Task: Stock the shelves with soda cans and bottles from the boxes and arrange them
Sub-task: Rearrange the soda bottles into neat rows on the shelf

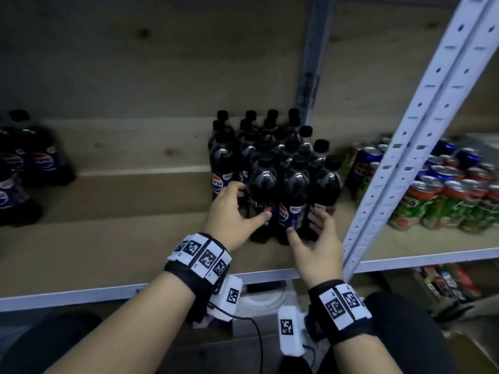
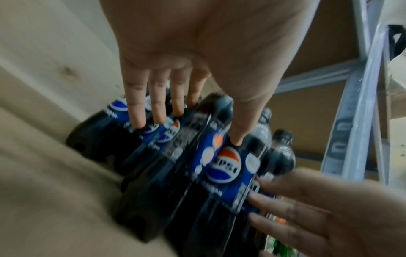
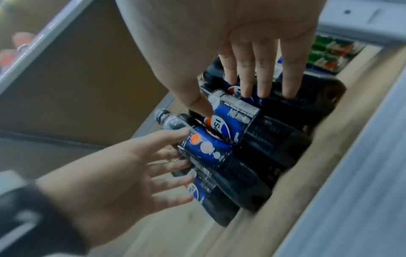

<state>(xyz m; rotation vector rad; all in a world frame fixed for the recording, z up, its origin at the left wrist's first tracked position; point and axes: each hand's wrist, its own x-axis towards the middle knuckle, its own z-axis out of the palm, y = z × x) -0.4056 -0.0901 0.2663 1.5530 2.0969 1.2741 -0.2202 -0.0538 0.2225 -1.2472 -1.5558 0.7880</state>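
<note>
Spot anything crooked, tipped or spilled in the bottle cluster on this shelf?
Nothing spilled or tipped. The Pepsi bottles stand upright in rows, but front-row labels face different ways. Both the left hand and the right hand are open against the front bottles.

Free: bare shelf board (image 1: 121, 233) lower left of frame, btwn bottle groups.
Blocked ctr: Pepsi bottle cluster (image 1: 270, 168).
Blocked right: upright post (image 1: 421, 136), cans (image 1: 442, 195) behind.
</note>
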